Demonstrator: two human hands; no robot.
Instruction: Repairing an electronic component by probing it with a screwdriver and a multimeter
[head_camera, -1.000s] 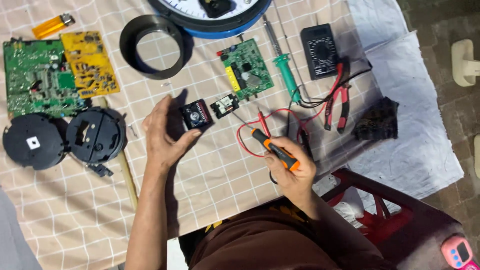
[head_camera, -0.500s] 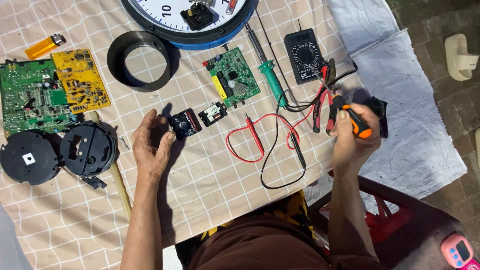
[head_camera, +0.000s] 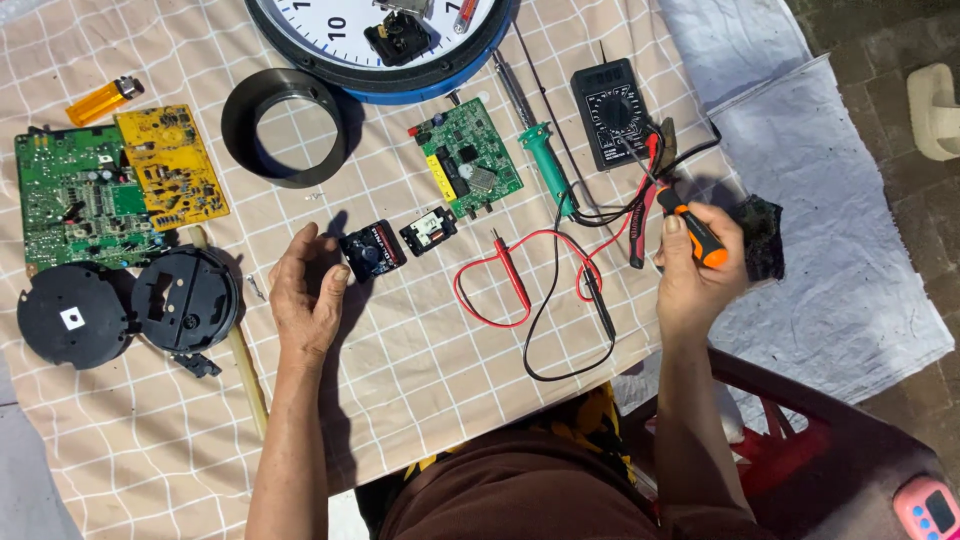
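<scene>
My left hand (head_camera: 305, 298) rests on the checked cloth, its thumb and fingers touching a small black clock movement (head_camera: 372, 250). A second small black module (head_camera: 428, 230) lies just right of it. My right hand (head_camera: 695, 275) grips an orange-and-black screwdriver (head_camera: 692, 226) by its handle, held over the right side of the table near red-handled pliers (head_camera: 640, 222) and a black multimeter (head_camera: 610, 110). The red (head_camera: 512, 272) and black (head_camera: 598, 300) meter probes lie between my hands with their looped leads.
A small green circuit board (head_camera: 465, 168) and a green-handled tool (head_camera: 548, 175) lie ahead. A large wall clock (head_camera: 380, 40), black ring (head_camera: 285, 125), yellow board (head_camera: 172, 165), big green board (head_camera: 75, 195), two black round parts (head_camera: 185, 298), an orange lighter (head_camera: 100, 100) and a black cloth lump (head_camera: 760, 235) surround them.
My right hand carried the screwdriver from near my body out to the right beside the pliers. My left hand drew back slightly, staying at the black clock movement.
</scene>
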